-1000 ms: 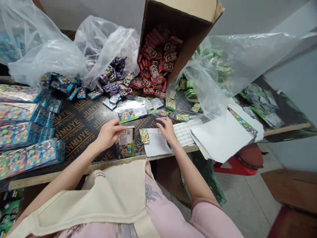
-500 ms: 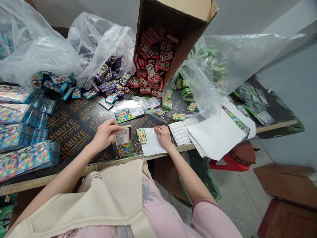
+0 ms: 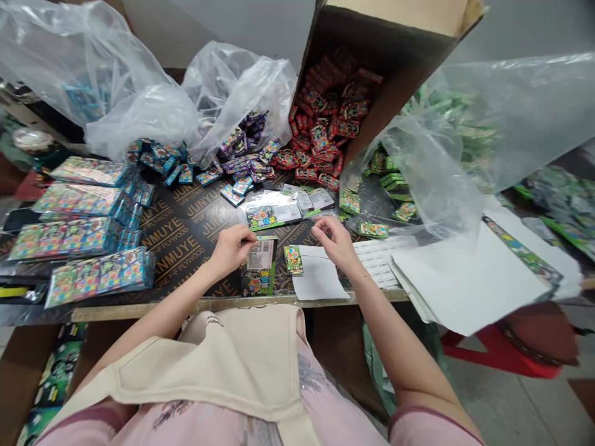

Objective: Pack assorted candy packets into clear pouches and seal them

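Observation:
My left hand [image 3: 230, 251] pinches the top edge of a green-edged pack [image 3: 258, 267] with a barcode label, which lies on the dark plywood table [image 3: 181, 238] near its front edge. My right hand [image 3: 335, 243] hovers just right of it with fingertips curled into a pinch; what they hold is too small to make out. Below that hand lies a white sheet [image 3: 320, 277]. A small green sachet [image 3: 293, 259] lies between the pack and the sheet. Flat clear packs [image 3: 279, 210] lie just beyond both hands.
A tipped cardboard box [image 3: 395, 43] spills red sachets [image 3: 325, 124]. Plastic bags spill blue sachets [image 3: 160, 156], purple sachets [image 3: 244, 152] and green sachets [image 3: 395, 179]. Stacks of filled packs [image 3: 79, 235] line the left. White sheets [image 3: 465, 279] overhang at right, above a red stool [image 3: 502, 350].
My right hand has lifted off the white sheet and drawn its fingers into a pinch. My left hand stays on the pack. The view has shifted to the left.

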Demonstrator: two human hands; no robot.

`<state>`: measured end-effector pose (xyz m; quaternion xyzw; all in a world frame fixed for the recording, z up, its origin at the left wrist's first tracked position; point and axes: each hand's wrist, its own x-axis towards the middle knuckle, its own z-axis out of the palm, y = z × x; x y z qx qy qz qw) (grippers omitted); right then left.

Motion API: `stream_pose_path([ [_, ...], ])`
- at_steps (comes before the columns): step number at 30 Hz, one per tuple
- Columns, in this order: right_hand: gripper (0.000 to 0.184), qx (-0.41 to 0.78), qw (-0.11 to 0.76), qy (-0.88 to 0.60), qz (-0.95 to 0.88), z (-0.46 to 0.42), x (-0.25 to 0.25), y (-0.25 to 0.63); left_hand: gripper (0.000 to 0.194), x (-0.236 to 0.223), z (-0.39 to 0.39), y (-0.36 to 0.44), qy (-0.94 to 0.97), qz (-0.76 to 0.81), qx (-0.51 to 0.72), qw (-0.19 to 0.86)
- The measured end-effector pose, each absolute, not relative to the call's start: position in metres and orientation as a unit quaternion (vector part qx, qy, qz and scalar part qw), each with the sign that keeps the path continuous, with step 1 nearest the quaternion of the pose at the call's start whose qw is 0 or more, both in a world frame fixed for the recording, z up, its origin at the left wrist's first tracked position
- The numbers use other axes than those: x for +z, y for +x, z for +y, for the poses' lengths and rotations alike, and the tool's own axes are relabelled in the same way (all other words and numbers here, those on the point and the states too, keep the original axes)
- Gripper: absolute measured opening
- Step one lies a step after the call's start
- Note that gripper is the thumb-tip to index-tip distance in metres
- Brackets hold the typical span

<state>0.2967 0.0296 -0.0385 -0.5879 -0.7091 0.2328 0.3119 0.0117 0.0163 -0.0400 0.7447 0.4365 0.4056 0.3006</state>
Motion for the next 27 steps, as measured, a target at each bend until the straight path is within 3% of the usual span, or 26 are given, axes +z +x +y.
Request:
stream_pose_path([
  [4,0.021,0.432,0.265,-0.448,-0.737,0.042,0.002,0.223,0.009,-0.038,0.015,0.010,0.742,0.437,0.408,0.303],
  [9,0.026,0.508,0.179,-0.399,-0.742,0.055,0.000,0.190,0.010,-0.034,0.011,0.010,0.739,0.448,0.407,0.297],
  [12,0.026,0.512,0.176,-0.394,-0.743,0.064,-0.006,0.191,0.002,-0.036,0.011,0.012,0.728,0.460,0.411,0.299],
  [15,0.026,0.532,0.179,-0.397,-0.726,0.068,-0.013,0.190,0.013,-0.039,0.012,0.015,0.709,0.493,0.407,0.298],
  [20,0.027,0.640,0.248,-0.458,-0.565,0.061,-0.033,0.184,0.004,-0.037,0.009,0.021,0.735,0.485,0.386,0.275],
  [21,0.027,0.652,0.258,-0.470,-0.536,0.060,-0.036,0.188,0.010,-0.037,0.008,0.019,0.751,0.473,0.375,0.266],
  [24,0.031,0.583,0.299,-0.516,-0.552,0.060,-0.045,0.223,0.025,-0.043,0.010,0.004,0.775,0.473,0.344,0.241],
  [27,0.036,0.324,0.321,-0.609,-0.649,0.057,-0.057,0.291,0.030,-0.062,0.020,-0.024,0.755,0.532,0.302,0.236],
])
